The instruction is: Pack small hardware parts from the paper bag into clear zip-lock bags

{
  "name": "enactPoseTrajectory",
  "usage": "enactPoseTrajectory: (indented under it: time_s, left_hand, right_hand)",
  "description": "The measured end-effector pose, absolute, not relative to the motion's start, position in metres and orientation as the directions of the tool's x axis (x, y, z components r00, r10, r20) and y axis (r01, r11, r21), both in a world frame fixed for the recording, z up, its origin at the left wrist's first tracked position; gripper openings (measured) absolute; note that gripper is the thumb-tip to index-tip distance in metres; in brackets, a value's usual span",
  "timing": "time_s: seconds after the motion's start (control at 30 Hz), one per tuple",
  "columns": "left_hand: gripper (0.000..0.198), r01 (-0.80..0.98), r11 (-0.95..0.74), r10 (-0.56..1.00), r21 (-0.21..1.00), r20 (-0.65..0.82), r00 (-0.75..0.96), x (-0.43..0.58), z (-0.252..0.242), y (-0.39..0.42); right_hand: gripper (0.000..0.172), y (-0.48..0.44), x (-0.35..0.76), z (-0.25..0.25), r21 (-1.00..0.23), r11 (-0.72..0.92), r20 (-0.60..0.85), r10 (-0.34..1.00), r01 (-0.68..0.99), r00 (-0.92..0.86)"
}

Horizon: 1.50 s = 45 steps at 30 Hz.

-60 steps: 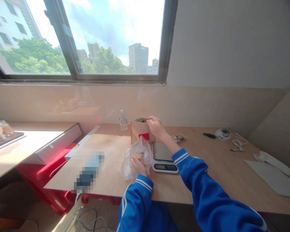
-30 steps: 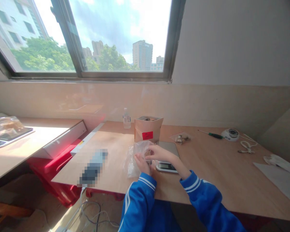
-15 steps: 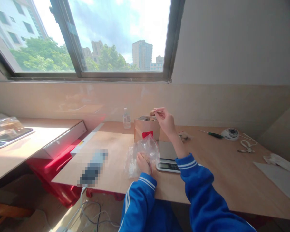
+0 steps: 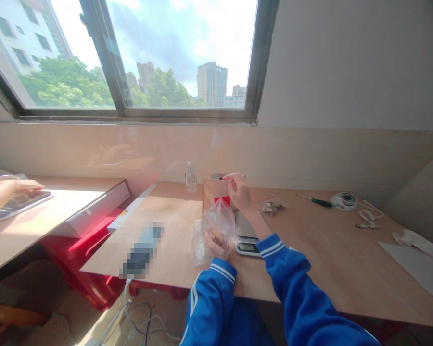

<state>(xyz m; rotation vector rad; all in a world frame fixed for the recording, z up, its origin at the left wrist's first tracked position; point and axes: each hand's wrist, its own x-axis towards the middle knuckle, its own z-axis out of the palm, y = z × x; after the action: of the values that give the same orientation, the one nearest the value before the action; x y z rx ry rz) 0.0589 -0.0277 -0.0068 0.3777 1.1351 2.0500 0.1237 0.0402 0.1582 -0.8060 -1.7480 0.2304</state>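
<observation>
**Head view: one hand at the paper bag, the other on the plastic bag**

Head camera shows the right hand [image 4: 239,191] reaching over the open top of a brown paper bag [image 4: 213,189] standing upright at the far side of the table [image 4: 332,259]; whether its fingertips pinch anything I cannot tell. The left hand [image 4: 216,242] grips a clear plastic bag [image 4: 212,228] just in front of the paper bag. A kitchen scale [image 4: 246,236] sits just right of the plastic bag, partly under the right forearm. A small bottle [image 4: 190,177] stands behind. A screwdriver [image 4: 314,201] lies well to the right.
</observation>
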Motion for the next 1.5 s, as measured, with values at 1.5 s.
enactPoseTrajectory:
  time_s: [1.5]
  left_hand:
    - [0.023,-0.046,-0.155,0.559,0.987,0.05,-0.828,0.051,0.006,-0.037]
  right_hand:
    - [0.02,-0.021,0.12,0.048,-0.888,0.295,0.179,0.928,0.353,-0.325]
